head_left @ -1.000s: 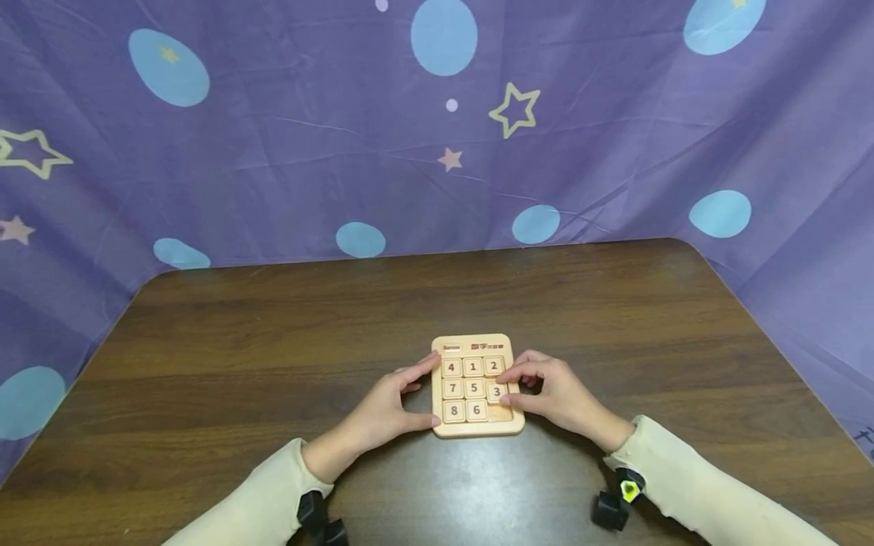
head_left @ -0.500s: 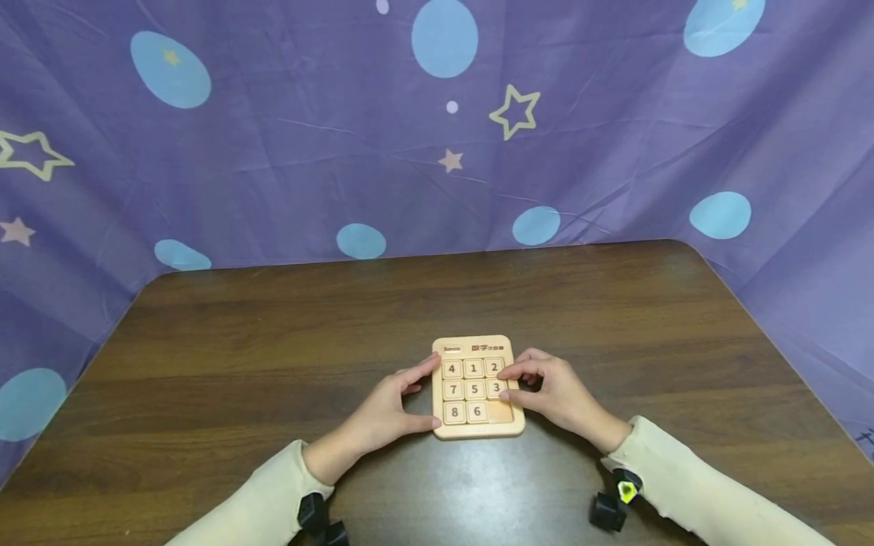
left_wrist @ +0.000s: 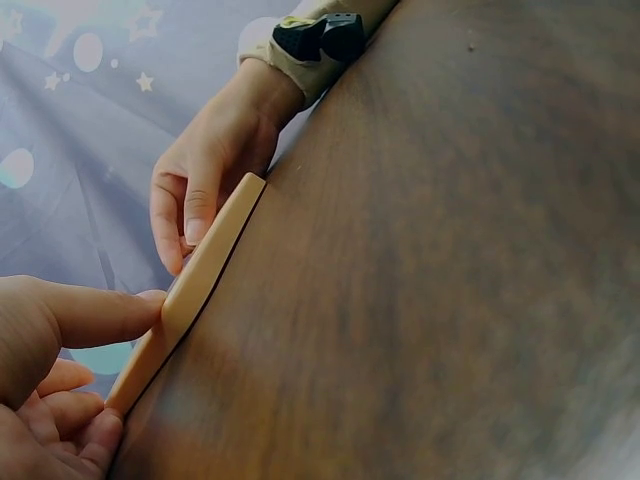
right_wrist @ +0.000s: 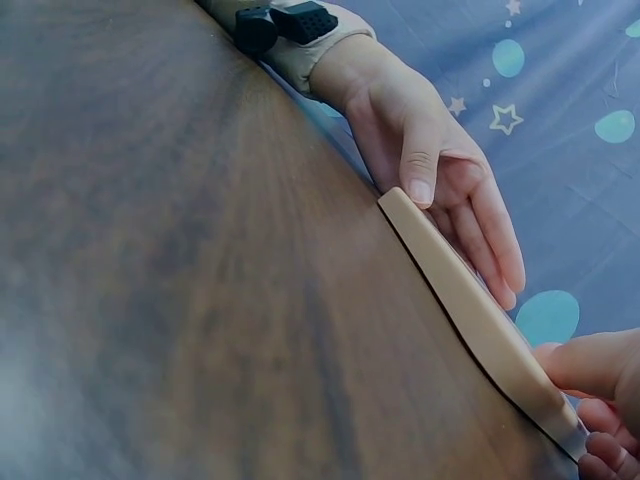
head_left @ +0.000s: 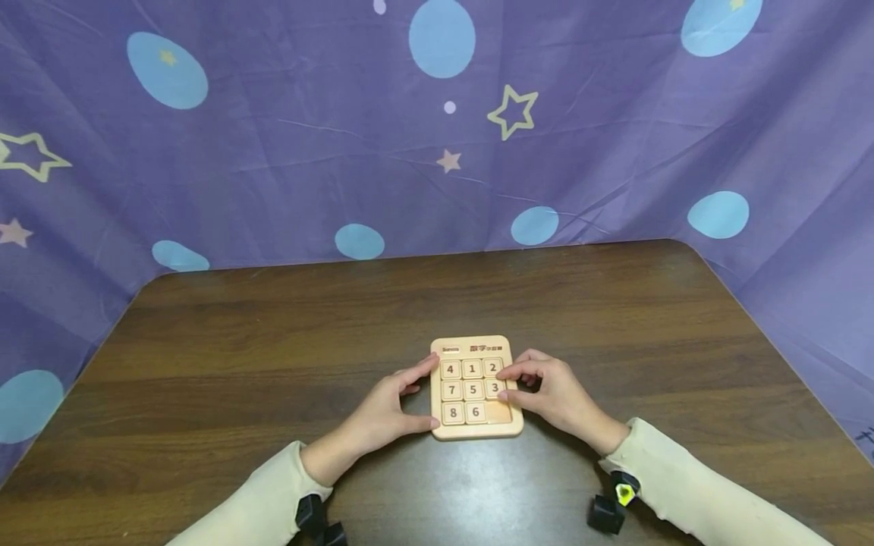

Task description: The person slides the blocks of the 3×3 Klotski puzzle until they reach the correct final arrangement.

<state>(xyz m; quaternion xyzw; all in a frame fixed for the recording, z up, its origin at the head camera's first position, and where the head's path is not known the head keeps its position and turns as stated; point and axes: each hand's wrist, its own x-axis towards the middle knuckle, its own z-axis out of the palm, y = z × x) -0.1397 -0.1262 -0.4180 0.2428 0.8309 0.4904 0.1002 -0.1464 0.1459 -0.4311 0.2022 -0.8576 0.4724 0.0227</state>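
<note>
A light wooden number slide puzzle (head_left: 476, 432) lies flat on the table. Its tiles read 4, 1, 2 in the top row, 7, 5, 3 in the middle, then 8, 6 and a bare slot (head_left: 499, 412) at bottom right. My left hand (head_left: 382, 409) steadies the left edge, index fingertip near the upper corner and thumb near the lower one, both fairly straight. With bent index finger and thumb, my right hand (head_left: 556, 390) pinches the number 3 tile (head_left: 495, 389) at its right side. Both wrist views show the frame edge-on, hiding the tiles.
The brown wooden table (head_left: 273, 341) reaches back to a purple curtain (head_left: 273, 152) printed with stars and blue ovals. Black wrist cameras (head_left: 606, 514) are strapped at both sleeves, low over the table.
The number 3 tile has slid up into line with 7 and 5, the right thumb moving slightly up with it. The bottom right slot now shows fully. The left hand has stayed put.
</note>
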